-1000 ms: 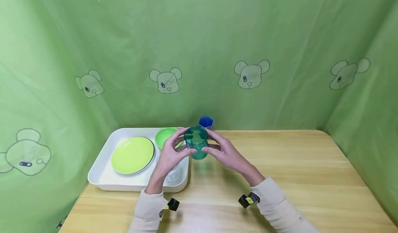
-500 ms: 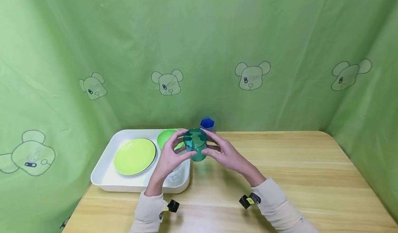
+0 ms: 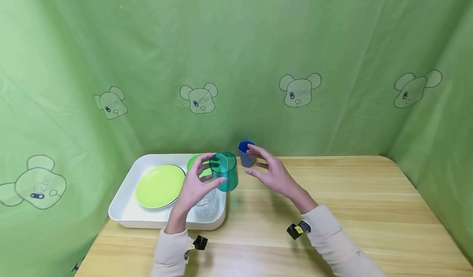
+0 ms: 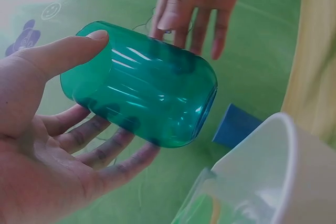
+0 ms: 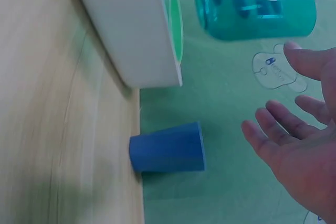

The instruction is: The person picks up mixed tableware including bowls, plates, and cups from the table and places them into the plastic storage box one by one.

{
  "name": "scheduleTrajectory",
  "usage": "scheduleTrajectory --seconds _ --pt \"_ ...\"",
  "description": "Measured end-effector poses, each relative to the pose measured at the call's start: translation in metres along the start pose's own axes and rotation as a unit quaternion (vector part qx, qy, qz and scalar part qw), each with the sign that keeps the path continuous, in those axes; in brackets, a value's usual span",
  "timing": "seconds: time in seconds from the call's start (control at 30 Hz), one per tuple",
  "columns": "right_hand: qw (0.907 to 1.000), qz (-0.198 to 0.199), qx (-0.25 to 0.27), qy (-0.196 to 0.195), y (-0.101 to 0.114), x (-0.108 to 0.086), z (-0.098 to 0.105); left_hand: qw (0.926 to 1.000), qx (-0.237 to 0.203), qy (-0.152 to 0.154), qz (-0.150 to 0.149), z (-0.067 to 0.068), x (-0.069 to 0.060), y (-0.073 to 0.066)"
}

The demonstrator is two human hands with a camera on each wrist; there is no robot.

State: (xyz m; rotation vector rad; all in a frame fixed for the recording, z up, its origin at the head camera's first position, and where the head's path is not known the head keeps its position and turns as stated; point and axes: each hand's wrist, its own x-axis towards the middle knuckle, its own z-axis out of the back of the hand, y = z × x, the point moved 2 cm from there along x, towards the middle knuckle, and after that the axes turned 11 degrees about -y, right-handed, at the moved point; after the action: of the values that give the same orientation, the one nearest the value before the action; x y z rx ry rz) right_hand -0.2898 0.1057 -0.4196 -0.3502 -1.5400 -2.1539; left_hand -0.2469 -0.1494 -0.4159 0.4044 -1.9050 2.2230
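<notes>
My left hand [image 3: 194,188] grips a clear teal cup [image 3: 226,172] by its side, above the tray's right edge. In the left wrist view, the thumb lies on one side of the cup [image 4: 152,87] and the fingers on the other. My right hand [image 3: 275,176] is apart from the cup, to its right, with fingers spread and nothing held. Beyond that hand, a blue six-sided cup [image 3: 246,160] stands on the table; the right wrist view shows the blue cup [image 5: 168,148] upright on the wood.
A white tray [image 3: 123,201] at the left holds lime-green plates [image 3: 160,186], a green bowl [image 3: 192,160] partly hidden by my left hand, and a clear glass [image 3: 207,207]. The wooden table [image 3: 351,211] extends right. A green curtain [image 3: 244,42] hangs behind.
Both hands held the teal cup before; my right hand has let go and moved away to the right. The left hand has shifted slightly left with the cup.
</notes>
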Motion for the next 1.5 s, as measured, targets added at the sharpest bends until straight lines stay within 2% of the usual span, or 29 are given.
scheduleTrajectory --seconds 0.2,0.37,0.57,0.8,1.07,1.23,1.5 --pt "0.9995 -0.003 -0.003 -0.032 -0.014 0.003 0.002 0.9999 0.0 -0.002 0.016 0.015 -0.001 -0.004" --pt "0.9982 -0.005 -0.016 -0.057 -0.026 0.009 0.003 0.9999 0.006 -0.003 0.014 0.031 -0.001 -0.007" --pt "0.9969 -0.026 -0.019 -0.071 -0.035 0.014 0.003 0.9992 0.028 0.023 0.018 0.048 0.0 -0.005" --pt "0.9958 -0.049 -0.032 -0.07 -0.046 0.019 -0.002 0.9972 0.052 0.046 0.028 0.065 -0.003 0.0" --pt "0.9922 -0.108 -0.02 -0.059 -0.067 0.021 -0.006 0.994 0.069 0.08 0.029 0.069 -0.004 0.005" --pt "0.9903 -0.125 -0.013 -0.059 -0.073 0.023 -0.006 0.9932 0.071 0.089 0.024 0.072 -0.003 0.007" --pt "0.9855 -0.163 -0.01 -0.044 -0.082 0.028 -0.012 0.9887 0.065 0.131 0.033 0.074 -0.008 0.011"
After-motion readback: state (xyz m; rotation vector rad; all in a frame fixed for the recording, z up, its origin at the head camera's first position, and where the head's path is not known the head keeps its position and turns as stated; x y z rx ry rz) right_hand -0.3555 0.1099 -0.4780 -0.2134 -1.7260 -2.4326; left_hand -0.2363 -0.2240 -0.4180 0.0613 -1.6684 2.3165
